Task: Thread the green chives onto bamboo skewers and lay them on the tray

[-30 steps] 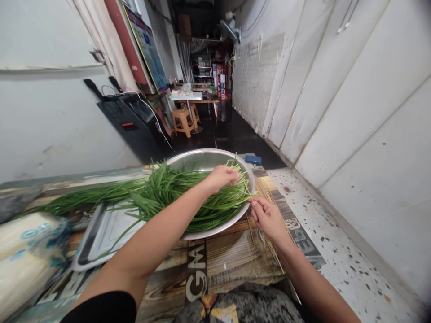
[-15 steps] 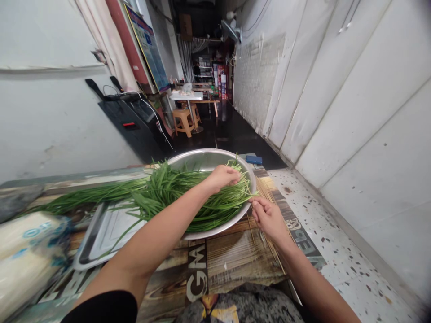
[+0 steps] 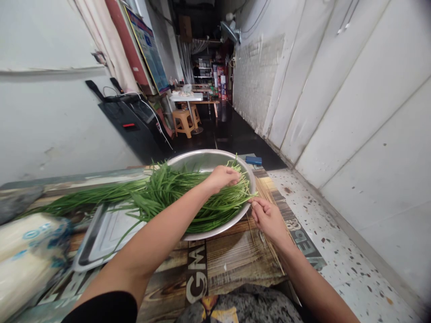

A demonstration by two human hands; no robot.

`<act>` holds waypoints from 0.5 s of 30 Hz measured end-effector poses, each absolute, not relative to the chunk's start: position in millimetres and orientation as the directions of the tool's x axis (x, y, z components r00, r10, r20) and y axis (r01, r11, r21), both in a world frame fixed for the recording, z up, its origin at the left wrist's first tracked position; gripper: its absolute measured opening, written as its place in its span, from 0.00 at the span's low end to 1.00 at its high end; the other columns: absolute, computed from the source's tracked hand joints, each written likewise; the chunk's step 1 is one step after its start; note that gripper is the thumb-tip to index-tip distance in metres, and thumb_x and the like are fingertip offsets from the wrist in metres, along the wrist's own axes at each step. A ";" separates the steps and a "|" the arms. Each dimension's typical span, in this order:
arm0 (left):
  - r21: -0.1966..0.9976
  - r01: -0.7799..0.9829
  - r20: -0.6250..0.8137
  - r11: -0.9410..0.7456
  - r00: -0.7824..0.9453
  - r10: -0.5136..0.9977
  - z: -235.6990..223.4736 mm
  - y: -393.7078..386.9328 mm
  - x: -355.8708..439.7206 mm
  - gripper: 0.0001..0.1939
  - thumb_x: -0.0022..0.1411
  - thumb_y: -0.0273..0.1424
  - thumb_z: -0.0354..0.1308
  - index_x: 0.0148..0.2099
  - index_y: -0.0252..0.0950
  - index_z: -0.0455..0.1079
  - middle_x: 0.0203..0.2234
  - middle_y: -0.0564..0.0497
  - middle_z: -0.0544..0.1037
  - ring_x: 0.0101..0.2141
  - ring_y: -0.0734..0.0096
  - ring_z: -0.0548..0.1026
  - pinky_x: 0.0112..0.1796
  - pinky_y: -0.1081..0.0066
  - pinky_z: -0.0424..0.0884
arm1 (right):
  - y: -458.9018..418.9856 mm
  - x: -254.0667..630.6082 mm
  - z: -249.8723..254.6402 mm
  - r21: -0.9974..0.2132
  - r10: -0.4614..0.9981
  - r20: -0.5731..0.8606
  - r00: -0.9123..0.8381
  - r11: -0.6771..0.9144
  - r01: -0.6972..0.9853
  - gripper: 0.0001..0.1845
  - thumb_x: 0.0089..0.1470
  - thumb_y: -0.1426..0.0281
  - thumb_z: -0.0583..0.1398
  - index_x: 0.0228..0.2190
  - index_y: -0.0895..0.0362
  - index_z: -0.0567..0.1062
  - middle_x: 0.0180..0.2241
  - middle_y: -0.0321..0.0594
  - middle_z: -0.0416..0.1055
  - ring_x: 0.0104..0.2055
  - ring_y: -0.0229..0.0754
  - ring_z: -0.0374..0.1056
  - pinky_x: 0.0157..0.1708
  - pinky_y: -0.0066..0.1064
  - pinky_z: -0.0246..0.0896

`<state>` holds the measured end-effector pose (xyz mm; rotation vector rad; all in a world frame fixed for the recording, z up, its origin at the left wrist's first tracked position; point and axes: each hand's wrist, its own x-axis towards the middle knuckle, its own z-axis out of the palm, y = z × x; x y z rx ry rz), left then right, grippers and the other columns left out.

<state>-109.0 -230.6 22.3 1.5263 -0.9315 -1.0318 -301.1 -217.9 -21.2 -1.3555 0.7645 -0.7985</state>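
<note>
A wide metal basin (image 3: pixel 205 154) holds a heap of long green garlic chives (image 3: pixel 168 188), their pale stem ends toward the right rim. My left hand (image 3: pixel 222 178) reaches over the basin, its fingers closed on the chives near the stem ends. At the basin's right rim, my right hand (image 3: pixel 267 217) is closed in a pinch, right beside a few stem tips that poke over the edge. Whatever lies between those fingertips is too small to make out. Thin bamboo skewers (image 3: pixel 266 190) lie on the table to the right of the basin, partly under my right hand and forearm.
A metal tray (image 3: pixel 90 240) sits left of the basin, with more chives behind it. Plastic bags of white stuff (image 3: pixel 30 255) occupy the table's left side. A blue box (image 3: pixel 253 160) lies beyond the basin. Farther off are a white table (image 3: pixel 186 96) and stools (image 3: pixel 182 122).
</note>
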 end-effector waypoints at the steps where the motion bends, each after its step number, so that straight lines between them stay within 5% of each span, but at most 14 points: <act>1: 0.983 -0.048 -0.150 -0.175 0.331 -0.932 22.5 -230.5 -109.1 0.05 0.55 0.22 0.60 0.27 0.29 0.73 0.17 0.53 0.74 0.19 0.81 0.67 0.24 0.77 0.62 | -217.9 -301.0 -21.2 -0.997 -0.849 -0.014 0.528 0.049 0.052 0.23 0.49 0.55 0.60 0.38 0.62 0.73 0.12 0.24 0.56 0.12 0.28 0.44 0.11 0.23 0.37; 15: 0.986 -0.041 -0.141 -0.162 0.313 -0.939 21.6 -230.5 -107.9 0.04 0.54 0.22 0.61 0.27 0.29 0.73 0.18 0.53 0.74 0.20 0.80 0.68 0.24 0.77 0.62 | -217.6 -300.5 -20.7 -0.996 -0.847 -0.026 0.531 0.065 0.055 0.23 0.48 0.54 0.60 0.37 0.61 0.72 0.12 0.23 0.56 0.11 0.28 0.44 0.11 0.23 0.36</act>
